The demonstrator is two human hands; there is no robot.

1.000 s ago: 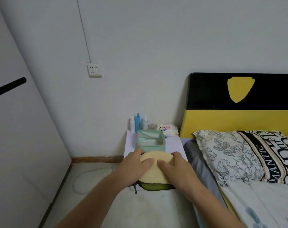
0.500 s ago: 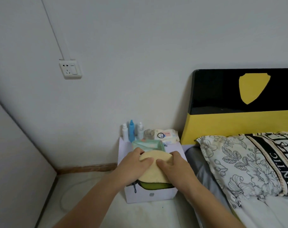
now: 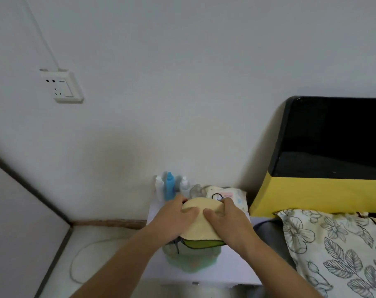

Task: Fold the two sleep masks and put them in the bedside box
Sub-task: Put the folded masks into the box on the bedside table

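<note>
Both hands hold a folded stack of two sleep masks over the mint-green box (image 3: 190, 262) on the bedside table. The cream mask (image 3: 199, 224) lies on top and the green mask with dark trim (image 3: 202, 243) shows beneath it. My left hand (image 3: 174, 220) grips the stack's left side with the thumb on top. My right hand (image 3: 225, 222) grips the right side the same way. The box is blurred and mostly hidden under the masks and hands.
The white bedside table (image 3: 232, 269) carries small bottles (image 3: 169, 188) and a wipes pack (image 3: 225, 195) against the wall. A black-and-yellow headboard (image 3: 324, 168) and a floral pillow (image 3: 333, 250) are to the right. A wall socket (image 3: 62, 87) sits upper left; a cable lies on the floor (image 3: 86, 261).
The hands carried the stacked masks forward until they are above the green box. The view has moved closer and turned left, so the box now lies under the masks.
</note>
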